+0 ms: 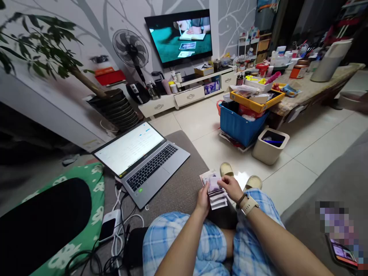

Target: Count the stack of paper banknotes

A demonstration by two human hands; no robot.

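A fanned stack of purplish paper notes that look like banknotes [217,200] is held above my knees. My left hand [203,198] grips the stack from its left side, thumb on top. At the upper right edge, my right hand [231,188] has thumb and fingers pinched on a note of the same stack. What the fingers do beneath the notes is hidden. An open laptop [155,168] rests on the grey sofa seat to the left of my hands.
Left of me lie tangled cables, a white device [110,225] and a green floral cushion [74,218]. On the floor ahead are slippers [253,182], a beige bin [270,151] and a full blue crate [241,124]. A phone [343,251] lies at right.
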